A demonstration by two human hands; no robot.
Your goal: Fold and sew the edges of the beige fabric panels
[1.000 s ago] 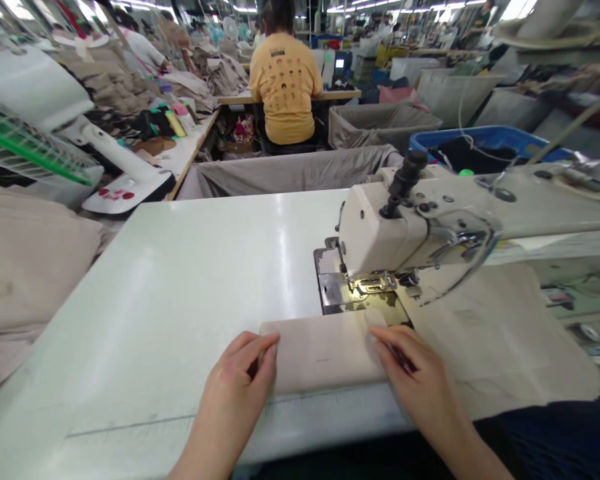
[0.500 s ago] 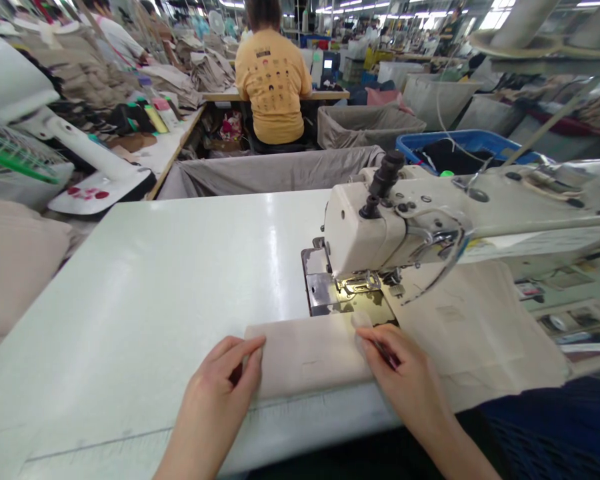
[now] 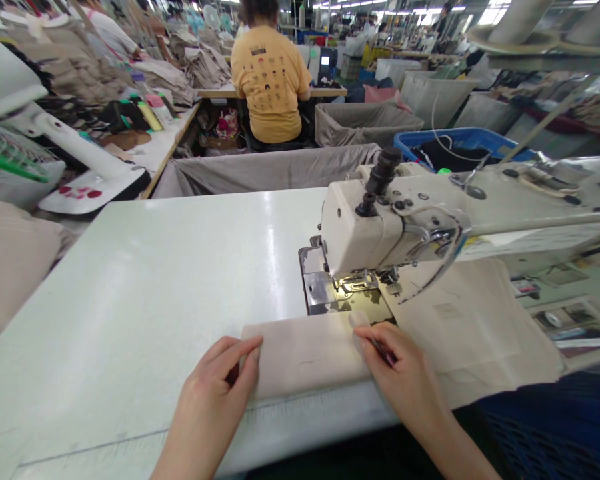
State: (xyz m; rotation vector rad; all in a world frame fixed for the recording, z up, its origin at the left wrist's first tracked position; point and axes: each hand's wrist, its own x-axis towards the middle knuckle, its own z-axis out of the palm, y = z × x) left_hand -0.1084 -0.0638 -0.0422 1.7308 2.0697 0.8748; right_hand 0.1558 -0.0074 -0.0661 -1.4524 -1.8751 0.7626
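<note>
A folded beige fabric piece [image 3: 305, 353] lies on the white sewing table [image 3: 180, 267], just in front of the sewing machine [image 3: 360, 220]. Its left edge is pinched between the thumb and forefinger of my left hand [image 3: 220, 383]. My right hand [image 3: 405, 370] grips the right end near a small rounded tab [image 3: 359, 320]. A thin dark tool [image 3: 383, 352], its kind unclear, is also tucked in those fingers. The fabric sits short of the lit presser foot [image 3: 357, 280], not under it. A larger beige fabric panel [image 3: 465, 327] spreads to the right, under the machine arm.
A white fan [image 3: 80, 147] stands at the left, near beige cloth [image 3: 15, 260]. Behind the table are a grey cloth-lined bin [image 3: 275, 170] and a blue basket [image 3: 405, 141]. A person in a yellow shirt [image 3: 267, 80] sits beyond. Ruler markings [image 3: 95, 443] run along the front edge.
The whole view has shifted slightly, with the scene a little further left and up. Both hands keep the same hold on the fabric, which stays in place before the machine.
</note>
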